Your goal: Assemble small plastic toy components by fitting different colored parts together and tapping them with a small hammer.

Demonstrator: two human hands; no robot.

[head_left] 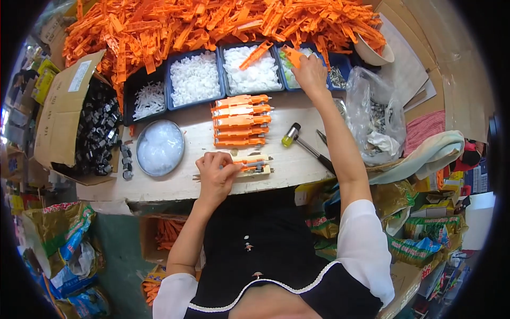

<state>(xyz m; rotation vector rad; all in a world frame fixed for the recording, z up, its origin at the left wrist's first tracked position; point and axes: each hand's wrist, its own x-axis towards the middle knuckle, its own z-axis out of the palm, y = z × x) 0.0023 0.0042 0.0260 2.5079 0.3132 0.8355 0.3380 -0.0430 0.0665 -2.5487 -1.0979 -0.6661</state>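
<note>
My left hand (217, 174) is at the near edge of the table, thumb and fingers closed on the left end of an orange plastic part (252, 166). That part lies in a small cream-coloured fixture (260, 158), with a grey metal piece along it. Farther off, my right hand (311, 75) reaches into a blue bin (287, 80) of pale green and white small pieces. Its fingers are bent together beside another orange plastic piece (292, 56); what they pinch is hidden. Between the hands lies a row of several orange assemblies (241, 121) with metal ends.
A heap of orange parts (212, 21) fills the back. White plastic pieces (194, 80) fill other bins. A round dish (160, 148) and a carton of black parts (69, 114) stand left. Right lie a hammer (313, 151) and a clear plastic bag (377, 122).
</note>
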